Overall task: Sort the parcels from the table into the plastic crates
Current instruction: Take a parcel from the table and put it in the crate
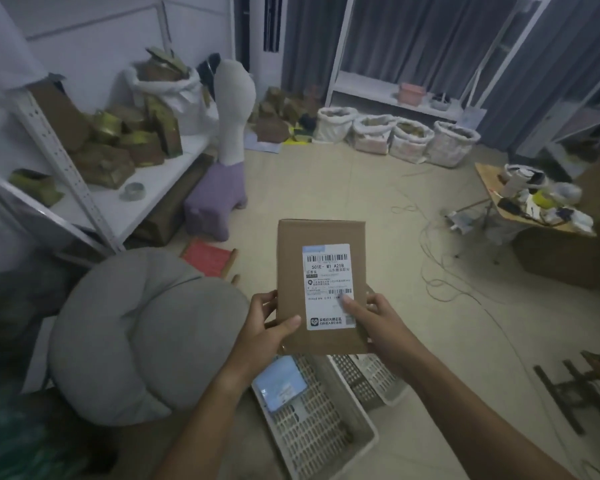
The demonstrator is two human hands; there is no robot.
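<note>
Both hands, left hand and right hand, gripped a cardboard parcel labelled "501E- M1 A21B"; the near crate below held perhaps a blue packet.

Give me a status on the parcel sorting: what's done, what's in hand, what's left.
Done: one blue-labelled parcel already lies in the left crate. In hand: the left hand and right hand hold a labelled cardboard parcel above the crates, not yet dropped. Left: the right crate looks empty; the table's remaining parcels are out of view.
</note>
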